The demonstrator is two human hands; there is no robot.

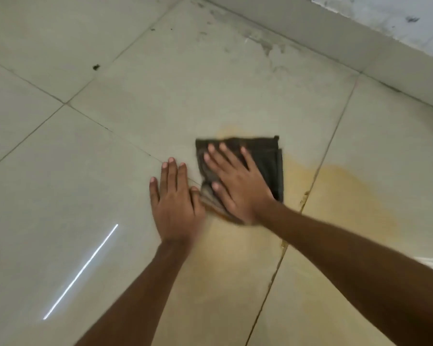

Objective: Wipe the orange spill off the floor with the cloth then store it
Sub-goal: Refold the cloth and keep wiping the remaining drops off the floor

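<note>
A dark folded cloth lies flat on the pale floor tiles. My right hand presses down on it with fingers spread, palm over its left and near part. My left hand rests flat on the bare tile just left of the cloth, its thumb touching the cloth's near left corner. An orange spill stains the tiles to the right of the cloth and spreads toward me below it; a faint orange edge shows just beyond the cloth's far side.
A low grey wall base runs along the far right. Dark smudges mark the tile near it. A bright streak of reflected light lies on the tile at the near left. Grout lines cross the floor.
</note>
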